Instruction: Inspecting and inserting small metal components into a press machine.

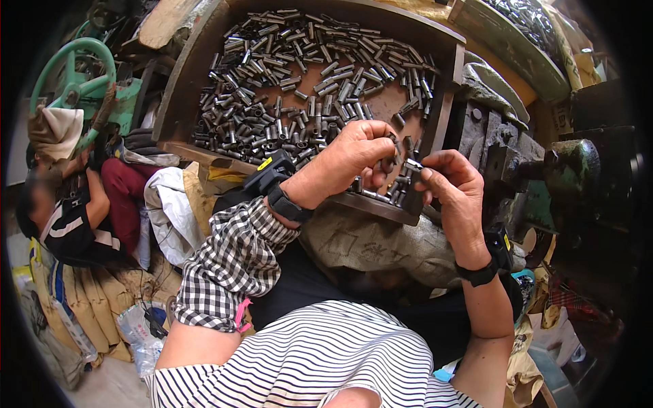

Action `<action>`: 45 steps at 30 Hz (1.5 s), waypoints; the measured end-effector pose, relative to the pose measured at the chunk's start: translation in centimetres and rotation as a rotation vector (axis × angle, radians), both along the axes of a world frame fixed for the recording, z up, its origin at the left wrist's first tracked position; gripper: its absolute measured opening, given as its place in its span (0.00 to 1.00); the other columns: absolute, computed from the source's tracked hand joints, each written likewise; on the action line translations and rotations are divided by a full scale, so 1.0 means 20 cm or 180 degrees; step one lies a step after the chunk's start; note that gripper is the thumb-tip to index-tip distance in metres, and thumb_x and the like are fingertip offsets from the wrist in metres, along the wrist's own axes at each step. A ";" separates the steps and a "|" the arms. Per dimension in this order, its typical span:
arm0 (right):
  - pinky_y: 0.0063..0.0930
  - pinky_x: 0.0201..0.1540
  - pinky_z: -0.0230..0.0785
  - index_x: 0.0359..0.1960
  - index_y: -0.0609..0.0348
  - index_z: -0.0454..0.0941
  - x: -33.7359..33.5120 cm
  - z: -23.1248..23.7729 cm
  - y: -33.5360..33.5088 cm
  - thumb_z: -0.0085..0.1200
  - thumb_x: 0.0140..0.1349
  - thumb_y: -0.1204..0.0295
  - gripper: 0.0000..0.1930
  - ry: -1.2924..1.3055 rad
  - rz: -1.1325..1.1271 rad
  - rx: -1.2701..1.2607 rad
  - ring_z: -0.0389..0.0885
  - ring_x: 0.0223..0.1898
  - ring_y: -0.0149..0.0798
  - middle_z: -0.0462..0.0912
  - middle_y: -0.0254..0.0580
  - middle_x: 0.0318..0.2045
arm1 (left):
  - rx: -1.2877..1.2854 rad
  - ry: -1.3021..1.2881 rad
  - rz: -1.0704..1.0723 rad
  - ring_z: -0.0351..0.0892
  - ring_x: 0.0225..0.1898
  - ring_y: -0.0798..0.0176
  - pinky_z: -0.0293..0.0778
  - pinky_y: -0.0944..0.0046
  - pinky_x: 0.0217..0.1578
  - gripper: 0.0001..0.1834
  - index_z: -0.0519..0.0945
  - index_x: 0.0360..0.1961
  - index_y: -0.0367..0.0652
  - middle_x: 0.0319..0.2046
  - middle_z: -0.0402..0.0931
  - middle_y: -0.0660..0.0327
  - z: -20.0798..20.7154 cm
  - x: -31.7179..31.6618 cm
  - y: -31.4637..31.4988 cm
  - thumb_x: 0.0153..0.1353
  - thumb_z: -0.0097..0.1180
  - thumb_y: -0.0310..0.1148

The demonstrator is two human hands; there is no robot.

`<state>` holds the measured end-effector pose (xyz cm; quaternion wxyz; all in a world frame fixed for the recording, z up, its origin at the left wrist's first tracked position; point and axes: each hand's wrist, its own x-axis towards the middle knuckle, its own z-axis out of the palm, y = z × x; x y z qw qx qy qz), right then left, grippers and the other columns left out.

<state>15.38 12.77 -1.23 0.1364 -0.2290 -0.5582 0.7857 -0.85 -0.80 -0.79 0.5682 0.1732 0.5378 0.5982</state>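
Note:
My right hand (454, 194) pinches a short shiny metal tube (412, 164) between thumb and forefinger, over the near right corner of a wooden tray (442, 115). Close by on its left, my left hand (364, 155) is closed with its fingers curled. A dark bit shows at its fingertips, but I cannot make out what it is. Many short metal tubes (258, 126) lie heaped in the tray, densest along its left and far sides. More of them lie under my hands in the near corner.
Right of the tray stands a dark, greasy machine (575, 166). A grey sack (374, 248) lies over my lap below the tray. At the left, another person (75, 211) sits by a green handwheel (75, 88). A second container (524, 41) of metal parts is at the far right.

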 end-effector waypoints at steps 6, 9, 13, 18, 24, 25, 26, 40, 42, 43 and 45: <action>0.14 0.25 0.69 0.38 0.65 0.76 0.00 0.00 -0.01 0.57 0.61 0.78 0.05 0.0005 -0.0068 -0.0162 0.82 0.29 0.26 0.80 0.35 0.31 | 0.0154 -0.0385 0.0197 0.80 0.19 0.69 0.74 0.75 0.16 0.10 0.75 0.43 0.39 0.25 0.77 0.61 -0.01 0.03 0.01 0.63 0.45 0.27; 0.15 0.25 0.70 0.38 0.64 0.76 0.00 0.00 0.00 0.56 0.61 0.79 0.05 0.0003 -0.0121 -0.0271 0.82 0.29 0.27 0.80 0.35 0.31 | 0.0139 -0.0343 0.0174 0.80 0.20 0.69 0.75 0.76 0.17 0.10 0.75 0.44 0.37 0.25 0.77 0.61 -0.02 0.03 0.02 0.64 0.46 0.27; 0.16 0.25 0.71 0.38 0.64 0.75 0.00 -0.01 -0.01 0.56 0.61 0.78 0.05 0.0013 -0.0215 -0.0366 0.83 0.30 0.27 0.80 0.36 0.31 | 0.0235 -0.0380 0.0202 0.81 0.21 0.69 0.76 0.77 0.17 0.09 0.75 0.44 0.35 0.26 0.77 0.61 -0.04 0.03 0.01 0.65 0.47 0.27; 0.16 0.25 0.71 0.38 0.64 0.75 0.00 -0.02 -0.01 0.57 0.61 0.78 0.06 -0.0002 -0.0268 -0.0379 0.83 0.31 0.28 0.80 0.35 0.31 | 0.0312 -0.0431 0.0206 0.81 0.21 0.69 0.76 0.77 0.17 0.09 0.75 0.44 0.35 0.25 0.78 0.61 -0.06 0.04 0.01 0.66 0.48 0.28; 0.16 0.26 0.72 0.37 0.63 0.75 0.00 -0.01 -0.02 0.57 0.61 0.78 0.05 0.0001 -0.0287 -0.0309 0.84 0.31 0.28 0.81 0.36 0.31 | 0.0325 -0.0436 0.0198 0.81 0.20 0.68 0.76 0.77 0.16 0.10 0.75 0.44 0.34 0.26 0.79 0.58 -0.08 0.05 0.01 0.67 0.49 0.30; 0.16 0.26 0.72 0.37 0.63 0.75 0.00 0.00 -0.02 0.57 0.61 0.78 0.05 -0.0015 -0.0304 -0.0252 0.84 0.31 0.28 0.81 0.36 0.31 | 0.0311 -0.0506 0.0208 0.80 0.19 0.68 0.76 0.77 0.16 0.10 0.75 0.44 0.34 0.26 0.80 0.57 -0.08 0.05 0.02 0.67 0.49 0.30; 0.16 0.26 0.72 0.37 0.63 0.75 0.00 0.00 -0.02 0.57 0.61 0.78 0.05 -0.0040 -0.0375 -0.0193 0.84 0.31 0.28 0.81 0.36 0.31 | 0.0294 -0.0577 0.0216 0.80 0.19 0.68 0.75 0.77 0.16 0.10 0.75 0.44 0.34 0.26 0.80 0.57 -0.08 0.05 0.02 0.67 0.50 0.30; 0.18 0.25 0.71 0.32 0.64 0.73 0.00 0.05 0.05 0.59 0.58 0.80 0.06 -0.0188 0.0034 -0.0049 0.82 0.26 0.30 0.80 0.37 0.28 | 0.0264 -0.0354 0.0101 0.76 0.16 0.72 0.72 0.76 0.17 0.10 0.77 0.40 0.37 0.23 0.78 0.61 -0.07 0.07 0.01 0.67 0.53 0.35; 0.16 0.22 0.70 0.32 0.62 0.73 0.00 0.07 0.05 0.58 0.57 0.81 0.06 -0.0370 -0.0055 -0.0232 0.82 0.25 0.30 0.80 0.37 0.27 | 0.0420 0.0088 -0.0033 0.76 0.17 0.74 0.74 0.75 0.17 0.11 0.77 0.41 0.36 0.24 0.78 0.61 -0.06 0.08 0.01 0.67 0.53 0.34; 0.16 0.21 0.70 0.32 0.61 0.73 0.00 0.08 0.06 0.58 0.57 0.82 0.06 -0.0271 -0.0151 -0.0608 0.82 0.24 0.30 0.80 0.38 0.26 | 0.0649 0.0473 -0.0054 0.77 0.17 0.74 0.74 0.75 0.18 0.11 0.76 0.42 0.36 0.23 0.78 0.62 -0.05 0.09 0.00 0.68 0.52 0.34; 0.17 0.22 0.71 0.33 0.62 0.72 0.00 0.09 0.05 0.58 0.57 0.82 0.07 -0.0238 -0.0057 -0.0581 0.82 0.24 0.31 0.80 0.38 0.26 | 0.0617 0.0210 -0.0117 0.77 0.18 0.74 0.73 0.75 0.18 0.11 0.75 0.42 0.36 0.23 0.77 0.64 -0.03 0.10 0.00 0.68 0.51 0.34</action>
